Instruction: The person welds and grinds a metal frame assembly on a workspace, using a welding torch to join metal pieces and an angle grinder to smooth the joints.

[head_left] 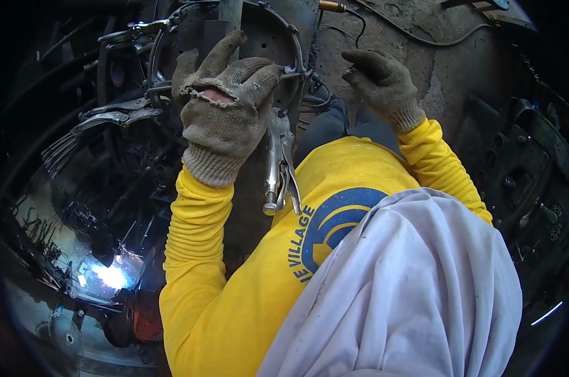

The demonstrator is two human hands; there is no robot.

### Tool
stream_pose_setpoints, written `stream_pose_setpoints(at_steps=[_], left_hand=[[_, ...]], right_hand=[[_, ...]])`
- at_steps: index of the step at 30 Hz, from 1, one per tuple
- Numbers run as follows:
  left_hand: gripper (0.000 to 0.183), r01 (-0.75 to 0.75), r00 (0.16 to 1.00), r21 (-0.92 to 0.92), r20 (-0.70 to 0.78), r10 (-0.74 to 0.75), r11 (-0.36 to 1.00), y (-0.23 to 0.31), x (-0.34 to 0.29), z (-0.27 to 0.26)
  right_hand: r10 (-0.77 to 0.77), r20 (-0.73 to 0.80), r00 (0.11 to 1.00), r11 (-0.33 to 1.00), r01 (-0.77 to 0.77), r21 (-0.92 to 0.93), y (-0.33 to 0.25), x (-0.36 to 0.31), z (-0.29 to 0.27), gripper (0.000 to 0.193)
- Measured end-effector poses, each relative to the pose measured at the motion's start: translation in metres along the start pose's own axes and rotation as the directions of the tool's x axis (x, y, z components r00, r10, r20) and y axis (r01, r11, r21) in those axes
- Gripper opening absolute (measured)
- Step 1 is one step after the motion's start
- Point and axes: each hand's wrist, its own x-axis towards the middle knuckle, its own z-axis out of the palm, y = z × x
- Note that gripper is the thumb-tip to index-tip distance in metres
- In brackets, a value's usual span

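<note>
My left hand [224, 103], in a grey knit work glove torn open across its back, lies over a round metal ring frame [153, 56]. Its fingers are spread over a flat metal bar [229, 12] and the dark plate inside the ring. Just below this hand, locking pliers [277, 160] hang from the ring's near edge. My right hand [385, 85], gloved too, is raised to the right of the ring, apart from it. Its fingers and thumb are bent together; whatever they hold, if anything, is hidden.
More locking pliers [118, 116] sit on the ring's left side. A copper-coloured handle [332, 6] with a black cable lies beyond my right hand, and a hose [416, 41] crosses the concrete floor. Bright welding light [111, 275] glows at lower left. Dark metal parts [517, 163] are at right.
</note>
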Motion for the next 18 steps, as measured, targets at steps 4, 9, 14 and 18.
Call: stream_pose_setpoints(at_steps=[4, 9, 14, 18], left_hand=[[0.025, -0.012, 1.0, 0.017, 0.016, 0.011, 1.0, 0.004, 0.004, -0.005], [0.025, -0.011, 0.999, 0.037, 0.04, 0.009, 0.999, 0.008, 0.008, -0.01], [0.026, 0.001, 0.999, 0.051, 0.043, -0.003, 0.999, 0.008, 0.007, -0.01], [0.026, -0.009, 0.999, 0.034, 0.052, 0.007, 0.999, 0.007, 0.009, -0.011]], right_hand=[[0.0, 0.002, 1.0, 1.0, 0.0, -0.022, -0.003, -0.003, 0.004, 0.028], [-0.064, 0.028, 0.998, 0.998, 0.064, -0.015, -0.013, 0.006, 0.024, 0.025], [-0.029, 0.062, 0.998, 0.999, 0.028, 0.015, -0.008, 0.006, 0.025, 0.023], [-0.159, 0.049, 0.986, 0.971, 0.165, -0.175, -0.011, 0.008, 0.025, 0.024]])
